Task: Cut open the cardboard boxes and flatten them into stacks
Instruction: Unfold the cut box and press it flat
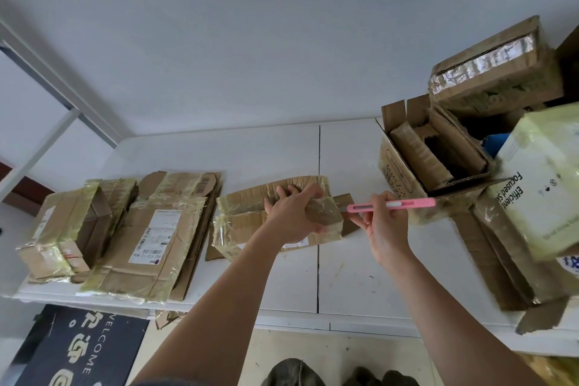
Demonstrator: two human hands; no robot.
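Note:
A taped, partly opened cardboard box [247, 222] lies in the middle of the white table [344, 276]. My left hand [293, 213] grips its upper right part, fingers curled over the far flap. My right hand [383, 229] holds a pink utility knife [391, 205] level, its tip at the box's right end. To the left lies a stack of flattened boxes [156, 238], with another taped pile [65, 229] beside it.
At the right stand an open box stuffed with cardboard [429, 163], a taped box on top [492, 72], a white-green carton [545, 185] and flat cardboard [501, 260]. A dark welcome mat [78, 351] lies on the floor. Wall behind the table.

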